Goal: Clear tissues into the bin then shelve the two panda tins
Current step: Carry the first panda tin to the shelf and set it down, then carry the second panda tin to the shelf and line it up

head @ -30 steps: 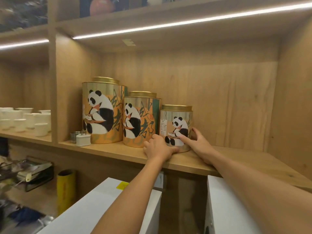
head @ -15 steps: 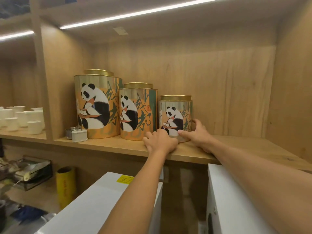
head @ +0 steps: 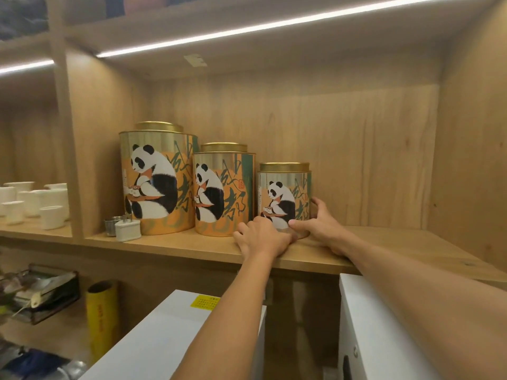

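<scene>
Three panda tins with gold lids stand in a row on the wooden shelf (head: 192,245): a large tin (head: 156,182) at the left, a medium tin (head: 223,190) in the middle, a small tin (head: 285,193) at the right. Both hands are at the base of the small tin. My left hand (head: 262,238) rests against its lower front with the fingers curled. My right hand (head: 319,223) wraps its right side, thumb across the front. No tissues or bin are in view.
A small white box and a metal cup (head: 123,229) sit left of the large tin. White cups (head: 35,204) fill the left compartment. Below are white appliance tops (head: 170,338), a yellow roll (head: 101,316) and a black tray (head: 44,292). The shelf continues right of the small tin.
The small tin has turned so its panda now faces forward, both hands staying at its base. The view has shifted slightly.
</scene>
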{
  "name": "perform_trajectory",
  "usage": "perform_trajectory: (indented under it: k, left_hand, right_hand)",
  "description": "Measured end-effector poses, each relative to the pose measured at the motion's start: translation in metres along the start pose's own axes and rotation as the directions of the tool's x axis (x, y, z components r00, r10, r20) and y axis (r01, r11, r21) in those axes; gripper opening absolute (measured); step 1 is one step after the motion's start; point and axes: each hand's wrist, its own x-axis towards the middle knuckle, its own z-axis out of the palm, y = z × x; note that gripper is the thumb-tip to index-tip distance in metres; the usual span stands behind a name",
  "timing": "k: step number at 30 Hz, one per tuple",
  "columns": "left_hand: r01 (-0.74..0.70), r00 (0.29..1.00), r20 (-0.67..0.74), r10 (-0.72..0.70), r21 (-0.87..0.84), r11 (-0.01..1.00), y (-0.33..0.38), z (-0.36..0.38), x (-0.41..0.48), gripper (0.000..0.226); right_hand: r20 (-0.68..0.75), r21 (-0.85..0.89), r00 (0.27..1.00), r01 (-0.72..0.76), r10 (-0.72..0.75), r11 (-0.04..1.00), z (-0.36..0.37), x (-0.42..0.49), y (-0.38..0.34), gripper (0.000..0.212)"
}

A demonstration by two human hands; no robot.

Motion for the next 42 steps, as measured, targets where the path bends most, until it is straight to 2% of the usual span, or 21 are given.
perform_trajectory:
  k: [3, 6, 8, 11, 13, 15, 17, 19, 21, 23, 25, 28, 30, 32, 35, 37, 39, 42]
  left_hand:
    - [-0.008, 1.0, -0.005, 0.008, -0.013, 1.0, -0.003, -0.001, 0.0, 0.093]
    - [-0.023, 1.0, 0.02, 0.023, 0.028, 0.999, -0.009, -0.009, -0.007, 0.092]
    - [-0.069, 0.994, 0.084, 0.065, 0.047, 0.997, -0.017, -0.018, -0.021, 0.081]
    - [-0.158, 0.97, 0.182, 0.163, -0.039, 0.987, -0.034, -0.046, -0.047, 0.048]
    - [-0.244, 0.952, 0.204, 0.23, 0.044, 0.969, -0.04, -0.08, -0.07, 0.032]
    - [-0.295, 0.948, 0.176, 0.267, 0.16, 0.942, -0.041, -0.123, -0.103, 0.027]
    - [-0.352, 0.936, 0.1, 0.338, 0.197, 0.915, -0.051, -0.167, -0.152, 0.025]
    - [-0.39, 0.915, -0.02, 0.404, 0.22, 0.894, -0.075, -0.205, -0.222, 0.026]
    - [-0.346, 0.903, -0.143, 0.404, 0.315, 0.884, -0.107, -0.238, -0.3, 0.03]
    - [-0.262, 0.928, -0.157, 0.338, 0.37, 0.891, -0.138, -0.268, -0.377, 0.032]
    - [-0.145, 0.966, -0.131, 0.223, 0.442, 0.886, -0.161, -0.289, -0.445, 0.034]
    - [0.021, 0.991, -0.122, 0.059, 0.566, 0.824, -0.185, -0.303, -0.541, 0.037]
    - [0.127, 0.99, -0.125, -0.066, 0.59, 0.798, -0.202, -0.308, -0.609, 0.028]
    - [0.249, 0.968, -0.141, -0.206, 0.592, 0.766, -0.22, -0.311, -0.677, 0.022]
    - [0.471, 0.874, -0.189, -0.447, 0.555, 0.686, -0.246, -0.31, -0.786, 0.021]
    - [0.628, 0.759, -0.256, -0.598, 0.529, 0.57, -0.259, -0.308, -0.864, 0.017]
    - [0.774, 0.589, -0.312, -0.745, 0.482, 0.41, -0.269, -0.306, -0.941, 0.018]
    - [0.922, 0.274, -0.344, -0.898, 0.361, 0.142, -0.277, -0.304, -1.048, 0.031]
  right_hand:
    - [-0.015, -0.034, 1.0, -0.016, 0.016, 0.999, 0.002, -0.011, -0.006, 0.109]
    - [-0.082, -0.13, 0.996, -0.036, 0.025, 0.991, -0.001, -0.034, -0.012, 0.1]
    - [-0.085, -0.187, 0.996, -0.046, 0.031, 0.981, -0.008, -0.056, -0.017, 0.082]
    - [-0.002, -0.204, 0.999, -0.049, 0.05, 0.978, -0.02, -0.094, -0.029, 0.046]
    - [0.105, -0.197, 0.993, -0.031, 0.052, 0.98, -0.026, -0.122, -0.049, 0.033]
    - [0.214, -0.27, 0.977, 0.06, -0.001, 0.961, -0.027, -0.154, -0.076, 0.035]
    - [0.288, -0.468, 0.944, 0.283, -0.158, 0.837, -0.022, -0.19, -0.107, 0.041]
    - [0.358, -0.596, 0.853, 0.522, -0.38, 0.61, -0.014, -0.233, -0.134, 0.042]
    - [0.408, -0.538, 0.698, 0.704, -0.588, 0.463, -0.006, -0.284, -0.154, 0.041]
    - [0.427, -0.446, 0.548, 0.82, -0.72, 0.359, 0.005, -0.34, -0.163, 0.044]
    - [0.451, -0.31, 0.457, 0.885, -0.766, 0.346, 0.024, -0.392, -0.156, 0.045]
    - [0.507, -0.115, 0.421, 0.898, -0.752, 0.425, 0.069, -0.469, -0.127, 0.045]
    - [0.567, -0.021, 0.394, 0.885, -0.723, 0.466, 0.11, -0.524, -0.106, 0.043]
    - [0.668, 0.108, 0.324, 0.848, -0.67, 0.518, 0.154, -0.581, -0.085, 0.041]
    - [0.792, 0.323, 0.127, 0.742, -0.597, 0.587, 0.215, -0.674, -0.058, 0.036]
    - [0.809, 0.446, -0.037, 0.688, -0.586, 0.572, 0.253, -0.741, -0.046, 0.042]
    - [0.8, 0.537, -0.197, 0.654, -0.566, 0.532, 0.287, -0.81, -0.043, 0.043]
    - [0.743, 0.657, -0.428, 0.612, -0.515, 0.44, 0.332, -0.91, -0.042, 0.04]
